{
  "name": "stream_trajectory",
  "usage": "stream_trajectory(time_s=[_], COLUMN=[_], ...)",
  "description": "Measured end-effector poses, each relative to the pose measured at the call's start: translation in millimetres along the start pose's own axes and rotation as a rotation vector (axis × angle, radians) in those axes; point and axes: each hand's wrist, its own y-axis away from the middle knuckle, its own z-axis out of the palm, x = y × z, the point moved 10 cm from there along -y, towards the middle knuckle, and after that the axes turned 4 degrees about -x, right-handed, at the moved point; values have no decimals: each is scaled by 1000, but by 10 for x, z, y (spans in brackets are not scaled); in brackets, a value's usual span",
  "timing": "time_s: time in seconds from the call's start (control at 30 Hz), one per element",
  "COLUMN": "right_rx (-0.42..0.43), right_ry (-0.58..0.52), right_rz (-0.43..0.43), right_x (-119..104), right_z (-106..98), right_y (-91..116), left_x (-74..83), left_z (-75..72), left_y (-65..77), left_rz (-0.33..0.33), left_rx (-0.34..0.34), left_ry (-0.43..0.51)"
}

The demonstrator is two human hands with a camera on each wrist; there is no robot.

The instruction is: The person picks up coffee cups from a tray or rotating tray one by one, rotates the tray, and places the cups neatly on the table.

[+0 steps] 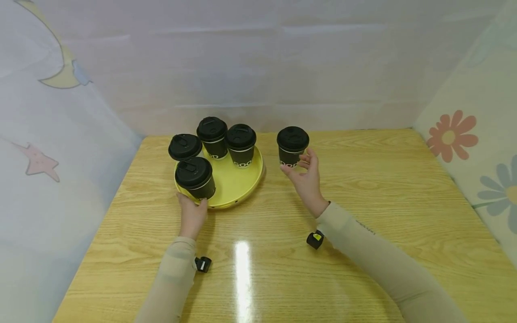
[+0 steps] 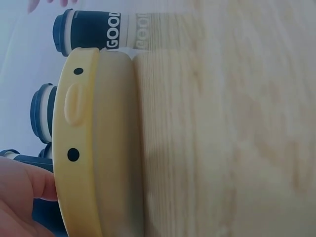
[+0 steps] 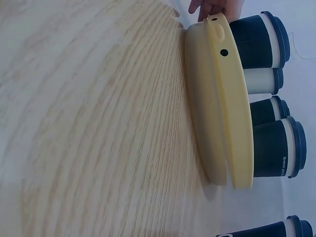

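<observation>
My left hand (image 1: 191, 215) grips the front-left rim of a round yellow tray (image 1: 232, 188), its thumb by the nearest cup. In the left wrist view part of this hand (image 2: 22, 197) shows against the tray wall (image 2: 79, 123). Several black-lidded paper cups stand on the tray, including a front cup (image 1: 195, 179) and a right cup (image 1: 241, 150). To the right of the tray, another lidded cup (image 1: 291, 143) stands upright on the table. My right hand (image 1: 308, 181) is beside that cup, thumb and fingers spread; the left wrist view shows its fingertips apart from the cup.
The wooden table (image 1: 258, 278) reaches back to a pale cloth wall (image 1: 258, 67). Printed cloth sides with a moon (image 1: 60, 78) and flowers (image 1: 452, 137) flank it. The other tray cups stand close together at the tray's back and left.
</observation>
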Motion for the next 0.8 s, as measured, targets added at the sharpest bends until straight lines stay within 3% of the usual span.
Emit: stream_trajectory(time_s=[0.2,0.37,0.57,0.8], right_rx=[-40,-51,-64,-104], right_ry=[21,25,18,21], right_rz=[-10,-7,-21,-17], right_x=[-22,-10,-33,-103], right_z=[57,78,96,149], right_y=[19,17,20,59], left_x=[5,0,-21,-42], left_z=[-18,-140,-321,-368], left_y=[19,18,-45,-139], left_rz=[8,5,-47,-91], left_rx=[-1,10,31,19], left_ry=[42,77,66,55])
